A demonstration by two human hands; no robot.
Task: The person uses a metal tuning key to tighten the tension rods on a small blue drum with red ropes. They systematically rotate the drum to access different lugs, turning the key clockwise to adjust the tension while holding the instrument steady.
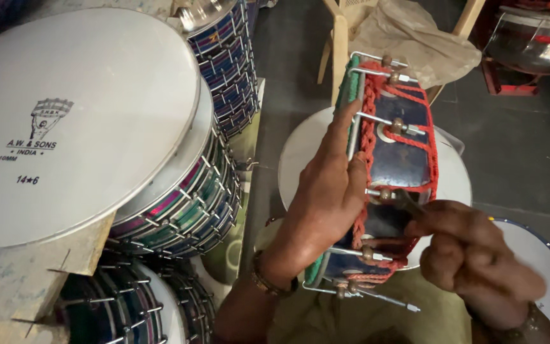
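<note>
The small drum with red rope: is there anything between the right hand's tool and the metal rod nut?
Nothing visible. The right hand holds a thin tool whose tip already reaches the nut on the small drum, which the left hand steadies.

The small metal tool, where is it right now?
In the head view, right of centre: the right hand holds the small metal tool against a tension rod on the blue drum.

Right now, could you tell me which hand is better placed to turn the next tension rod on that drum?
Probably the right hand: it holds the small tool at a rod, while the left hand steadies the drum.
</note>
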